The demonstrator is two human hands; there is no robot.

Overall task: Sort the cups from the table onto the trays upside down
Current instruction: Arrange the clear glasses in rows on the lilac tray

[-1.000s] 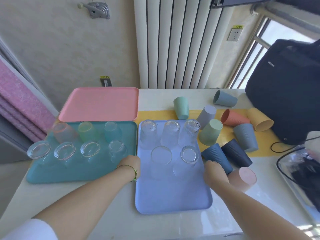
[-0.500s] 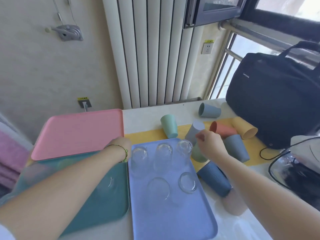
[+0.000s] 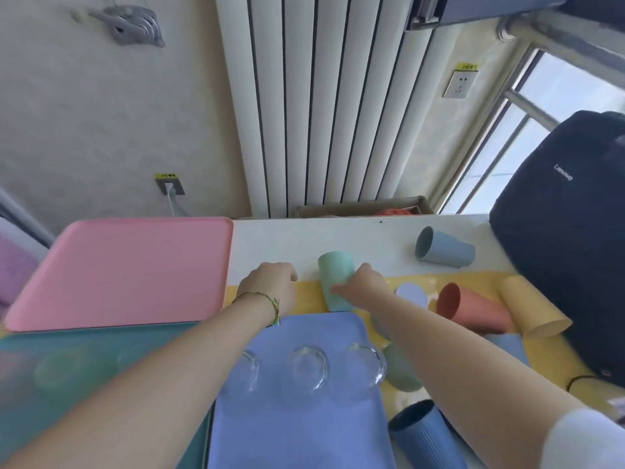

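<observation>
- The right hand (image 3: 363,286) grips the mint cup (image 3: 333,277), thumb across its near side and fingers round its right side.
- The mint cup stands on end on the yellow mat (image 3: 309,297), just beyond the far edge of the blue tray (image 3: 304,434).
- The left hand (image 3: 270,282) is just left of the mint cup, beyond the blue tray's far left corner. Its fingers are curled under and nothing shows in them.
- Three clear glasses (image 3: 306,367) stand upside down in a row across the blue tray.
- The teal tray (image 3: 101,336) lies against the blue tray's left side; the things on it are too blurred to tell.
- The pink tray (image 3: 118,272) lies beyond the teal tray, to the far left of the blue tray.
- A green cup (image 3: 402,374) is just beside the blue tray's right edge, partly under the right forearm.
- A navy cup (image 3: 426,438) lies on its side nearer along that edge.
- Further right of the blue tray, a red cup (image 3: 470,309) and a yellow cup (image 3: 531,309) lie on their sides, touching.
- A grey cup (image 3: 443,248) lies on its side far beyond the tray's right corner, near a black bag (image 3: 568,231).
</observation>
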